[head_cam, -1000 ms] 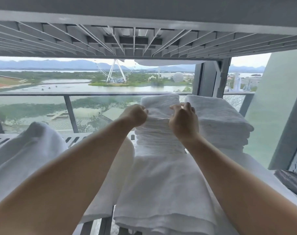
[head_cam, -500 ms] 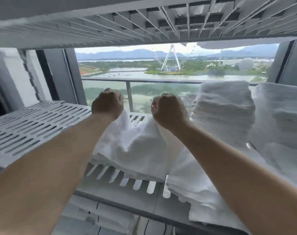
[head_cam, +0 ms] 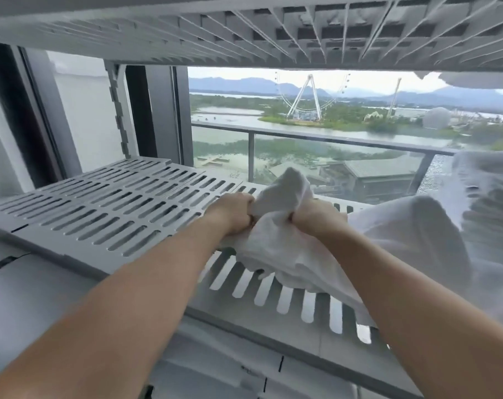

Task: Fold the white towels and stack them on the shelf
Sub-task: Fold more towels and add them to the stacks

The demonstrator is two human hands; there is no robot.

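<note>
A crumpled white towel (head_cam: pixel 284 249) lies on the grey slatted shelf (head_cam: pixel 106 214), bunched up between my two hands. My left hand (head_cam: pixel 231 213) grips its left part with curled fingers. My right hand (head_cam: pixel 313 218) grips it close by on the right, and a peak of cloth sticks up between the fists. A stack of folded white towels (head_cam: pixel 486 203) stands on the shelf at the far right, partly blurred. More loose white towel (head_cam: pixel 411 234) is heaped between that stack and my right arm.
The upper shelf's ribbed underside (head_cam: pixel 273 33) hangs low overhead, with white cloth at its right edge (head_cam: pixel 474 80). Behind the shelf are a glass balcony railing (head_cam: pixel 316 139) and a dark window frame (head_cam: pixel 158 110). The shelf's left half holds nothing.
The view swung left from the folded stacks. My hands left the stack, took hold of the loose towel and have drawn closer together, bunching it up.
</note>
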